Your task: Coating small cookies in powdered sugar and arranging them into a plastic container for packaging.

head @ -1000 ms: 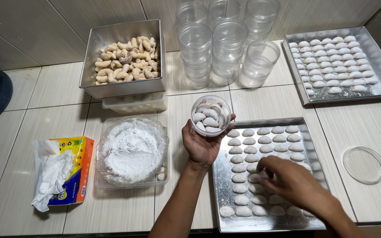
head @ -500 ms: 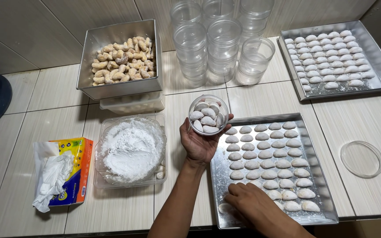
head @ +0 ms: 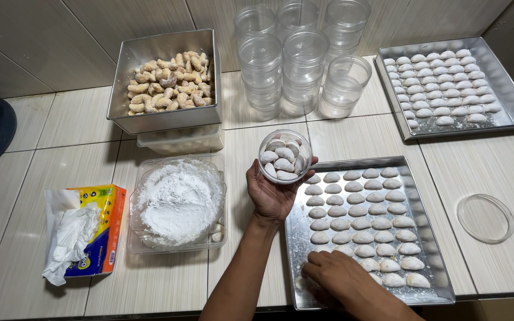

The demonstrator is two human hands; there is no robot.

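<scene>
My left hand (head: 272, 196) holds a small clear round jar (head: 284, 157) partly filled with white sugar-dusted cookies, just above the near metal tray's (head: 429, 255) top left corner. That tray carries several rows of the same pale crescent cookies (head: 361, 211). My right hand (head: 334, 274) lies palm down on the tray's bottom left part, fingers curled over cookies there; I cannot see whether it grips one.
A clear tub of white powder (head: 178, 202) sits left of the tray, a tissue box (head: 84, 235) further left. Behind are a metal pan of cashews (head: 168, 80), stacked clear jars (head: 301, 56), a second cookie tray (head: 453, 86), and a loose clear lid (head: 485, 218) at right.
My right hand has slid from the tray's lower right to its bottom left corner. The left hand and jar have stayed nearly still.
</scene>
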